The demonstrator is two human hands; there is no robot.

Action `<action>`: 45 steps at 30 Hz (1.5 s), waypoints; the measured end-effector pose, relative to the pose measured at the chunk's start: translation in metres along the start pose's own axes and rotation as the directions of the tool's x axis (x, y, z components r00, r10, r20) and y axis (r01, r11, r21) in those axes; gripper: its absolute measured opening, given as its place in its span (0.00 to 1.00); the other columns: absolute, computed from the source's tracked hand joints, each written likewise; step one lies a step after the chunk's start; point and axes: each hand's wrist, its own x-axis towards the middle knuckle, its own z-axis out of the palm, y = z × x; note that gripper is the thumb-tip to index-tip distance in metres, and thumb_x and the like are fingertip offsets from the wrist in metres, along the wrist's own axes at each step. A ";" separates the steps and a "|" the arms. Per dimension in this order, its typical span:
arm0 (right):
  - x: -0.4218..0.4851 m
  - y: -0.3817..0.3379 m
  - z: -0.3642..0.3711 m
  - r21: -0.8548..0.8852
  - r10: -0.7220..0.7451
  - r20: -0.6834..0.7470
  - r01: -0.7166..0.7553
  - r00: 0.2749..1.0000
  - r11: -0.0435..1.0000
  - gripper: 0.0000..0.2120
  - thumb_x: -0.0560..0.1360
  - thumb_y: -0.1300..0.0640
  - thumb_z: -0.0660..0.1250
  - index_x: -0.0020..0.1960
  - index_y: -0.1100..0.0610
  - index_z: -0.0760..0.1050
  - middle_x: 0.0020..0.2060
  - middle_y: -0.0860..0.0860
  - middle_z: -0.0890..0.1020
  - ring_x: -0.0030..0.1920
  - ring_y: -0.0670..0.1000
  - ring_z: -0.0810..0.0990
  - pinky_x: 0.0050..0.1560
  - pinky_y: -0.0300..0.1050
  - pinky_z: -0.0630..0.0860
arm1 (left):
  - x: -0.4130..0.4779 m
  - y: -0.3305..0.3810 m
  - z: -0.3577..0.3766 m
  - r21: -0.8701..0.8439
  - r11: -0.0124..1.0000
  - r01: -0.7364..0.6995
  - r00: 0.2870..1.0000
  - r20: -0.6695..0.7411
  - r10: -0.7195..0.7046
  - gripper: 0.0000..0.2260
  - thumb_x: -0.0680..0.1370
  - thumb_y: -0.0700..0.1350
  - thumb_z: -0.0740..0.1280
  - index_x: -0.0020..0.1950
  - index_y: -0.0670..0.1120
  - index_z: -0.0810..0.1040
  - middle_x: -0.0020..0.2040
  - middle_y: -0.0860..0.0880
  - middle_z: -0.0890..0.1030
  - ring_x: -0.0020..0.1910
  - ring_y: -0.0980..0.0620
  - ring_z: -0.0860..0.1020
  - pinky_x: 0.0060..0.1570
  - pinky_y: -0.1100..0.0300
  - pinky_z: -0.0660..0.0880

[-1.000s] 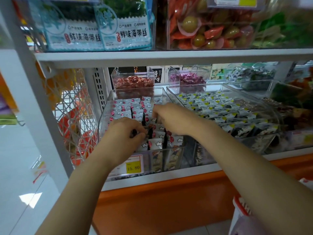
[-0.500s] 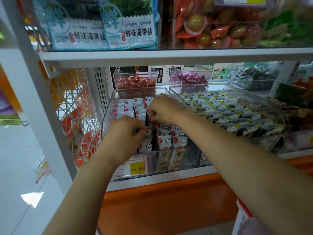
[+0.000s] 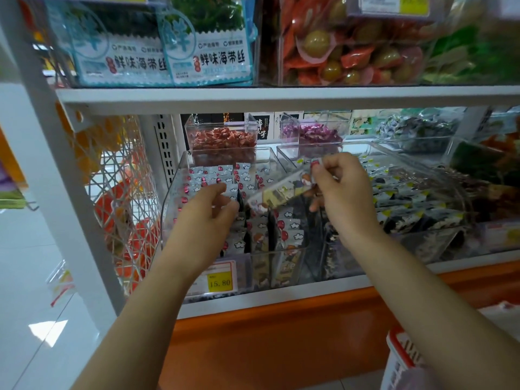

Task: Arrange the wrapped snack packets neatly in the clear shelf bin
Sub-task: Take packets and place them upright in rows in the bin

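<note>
Right hand (image 3: 339, 192) is raised, thumb and fingers pinching a snack packet (image 3: 277, 194) that slants left of them, above the clear bin (image 3: 172, 204). Left hand (image 3: 204, 218) hovers, fingers loosely curled, apart. Earlier both hands were pressed down among the standing packets (image 3: 288, 230).

A shop: stocked snack shelves (image 3: 281, 94) with a price tag (image 3: 219, 281).

Two hands (image 3: 204, 218) (image 3: 342, 192), one lifted packet (image 3: 281, 192), one yellow price tag (image 3: 219, 281)
</note>
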 end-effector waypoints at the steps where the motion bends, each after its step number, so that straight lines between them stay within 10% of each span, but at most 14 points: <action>1: -0.004 0.001 -0.002 0.039 0.039 0.024 -0.040 0.999 0.998 0.03 0.79 0.63 0.59 0.46 0.60 0.68 0.38 0.52 0.76 0.23 0.41 0.76 0.22 0.35 0.72 | -0.001 0.001 0.002 -0.038 0.999 0.023 1.000 0.020 -0.022 0.18 0.80 0.46 0.60 0.70 0.47 0.68 0.54 0.52 0.78 0.46 0.57 0.76 0.35 0.72 0.71; 7: -0.016 0.000 -0.005 0.341 0.210 0.144 -0.248 0.967 0.907 0.06 0.78 0.64 0.61 0.43 0.62 0.72 0.38 0.56 0.78 0.28 0.46 0.80 0.27 0.40 0.78 | -0.006 0.009 0.003 -0.299 0.946 0.126 0.992 0.066 -0.111 0.08 0.80 0.45 0.60 0.47 0.53 0.78 0.39 0.47 0.80 0.31 0.59 0.77 0.29 0.70 0.73; 25: -0.014 -0.006 -0.009 0.627 0.481 0.542 -0.713 0.689 0.315 0.06 0.72 0.57 0.64 0.39 0.57 0.69 0.22 0.48 0.69 0.20 0.45 0.67 0.18 0.35 0.63 | -0.005 0.019 -0.002 -0.863 0.392 0.319 0.928 0.199 -0.315 0.08 0.78 0.39 0.61 0.40 0.42 0.75 0.32 0.49 0.72 0.24 0.60 0.71 0.24 0.72 0.71; 35: -0.018 0.004 -0.004 0.465 0.115 0.305 -0.253 0.945 0.848 0.07 0.78 0.64 0.60 0.41 0.61 0.68 0.40 0.58 0.78 0.35 0.53 0.83 0.31 0.40 0.78 | -0.006 0.012 -0.006 -0.769 0.554 0.320 0.943 0.200 -0.267 0.11 0.72 0.51 0.67 0.38 0.44 0.74 0.32 0.49 0.75 0.29 0.56 0.77 0.30 0.66 0.76; 39: -0.018 0.005 -0.005 0.412 0.106 0.290 -0.224 0.951 0.883 0.05 0.78 0.65 0.61 0.42 0.60 0.71 0.38 0.52 0.79 0.36 0.51 0.83 0.34 0.43 0.80 | -0.008 0.013 -0.006 -0.723 0.621 0.304 0.953 0.224 -0.205 0.09 0.71 0.50 0.67 0.34 0.49 0.82 0.37 0.49 0.77 0.34 0.55 0.78 0.35 0.65 0.77; 45: -0.019 0.006 -0.005 0.343 0.135 0.274 -0.228 0.952 0.911 0.06 0.74 0.60 0.67 0.46 0.62 0.72 0.43 0.59 0.76 0.37 0.48 0.81 0.35 0.47 0.82 | -0.008 0.013 -0.003 -0.684 0.683 0.255 0.964 0.232 -0.127 0.10 0.75 0.41 0.65 0.55 0.45 0.81 0.50 0.44 0.83 0.48 0.50 0.83 0.44 0.64 0.78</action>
